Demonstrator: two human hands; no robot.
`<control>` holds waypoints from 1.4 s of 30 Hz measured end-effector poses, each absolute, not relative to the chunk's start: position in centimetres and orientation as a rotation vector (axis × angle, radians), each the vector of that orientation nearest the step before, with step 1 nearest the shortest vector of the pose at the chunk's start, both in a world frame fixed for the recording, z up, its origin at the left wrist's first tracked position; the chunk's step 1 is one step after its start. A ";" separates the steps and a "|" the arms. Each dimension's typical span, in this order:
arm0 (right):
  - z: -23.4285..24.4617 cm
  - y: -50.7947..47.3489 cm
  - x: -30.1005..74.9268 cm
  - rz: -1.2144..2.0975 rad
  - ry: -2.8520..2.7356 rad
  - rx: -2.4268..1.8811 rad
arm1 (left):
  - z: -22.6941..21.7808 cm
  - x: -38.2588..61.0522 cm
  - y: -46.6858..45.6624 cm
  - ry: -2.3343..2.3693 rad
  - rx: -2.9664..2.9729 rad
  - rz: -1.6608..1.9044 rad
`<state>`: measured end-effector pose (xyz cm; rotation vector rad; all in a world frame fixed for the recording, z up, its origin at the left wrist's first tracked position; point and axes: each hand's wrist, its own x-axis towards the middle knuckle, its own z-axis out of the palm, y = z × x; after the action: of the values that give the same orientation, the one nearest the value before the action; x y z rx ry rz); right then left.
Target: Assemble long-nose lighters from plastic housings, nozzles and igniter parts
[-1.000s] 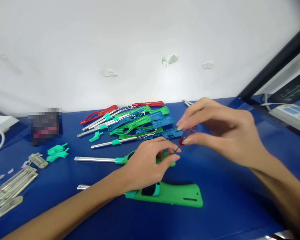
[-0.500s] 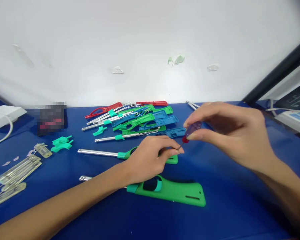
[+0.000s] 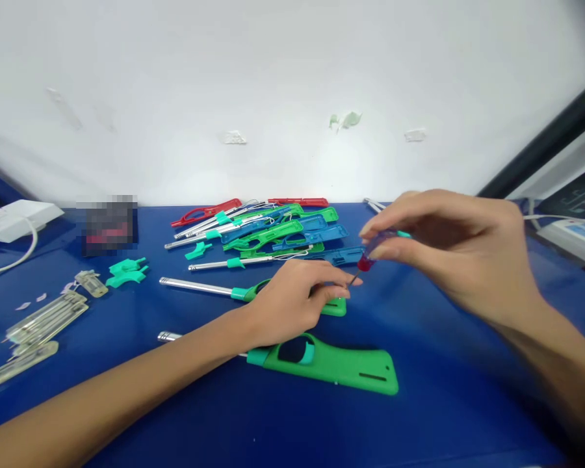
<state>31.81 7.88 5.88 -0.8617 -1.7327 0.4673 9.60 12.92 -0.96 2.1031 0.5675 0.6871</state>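
Observation:
My right hand (image 3: 461, 253) grips a small screwdriver (image 3: 365, 263) between thumb and fingers. Its handle is translucent purple and red, and the thin shaft slants down to the left. At the shaft's tip, my left hand (image 3: 297, 299) is closed in a pinch; whatever lies between its fingertips is hidden. Beneath that hand lies a green gas lighter (image 3: 335, 307) with a long metal tube, its middle covered by the hand. Closer to me, a second green lighter (image 3: 351, 369) with a teal trigger rests on the blue table, its tube partly behind my left forearm.
Behind my hands is a pile of red, green and blue lighter shells (image 3: 287, 235) with metal tubes and wires. On the left are teal plastic pieces (image 3: 127, 273), several clear-handled tools (image 3: 49, 318) and a white box (image 3: 22, 220). A device (image 3: 578, 235) stands far right.
The camera view has shifted slightly. The screwdriver's handle has turned in my right hand, and a teal end now shows. My left hand keeps its pinch at the tip.

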 end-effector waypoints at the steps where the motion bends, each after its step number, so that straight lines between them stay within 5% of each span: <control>1: 5.8 8.0 31.7 0.437 -1.720 -0.848 | -0.8 9.6 12.8 0.579 2.093 0.681; 42: 5.7 8.4 31.9 0.397 -1.836 -0.776 | -0.2 9.7 12.7 0.587 2.032 0.673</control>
<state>31.89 8.40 5.72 -0.7759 -1.8358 0.3969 9.74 12.66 -0.21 2.0323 0.5874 0.6734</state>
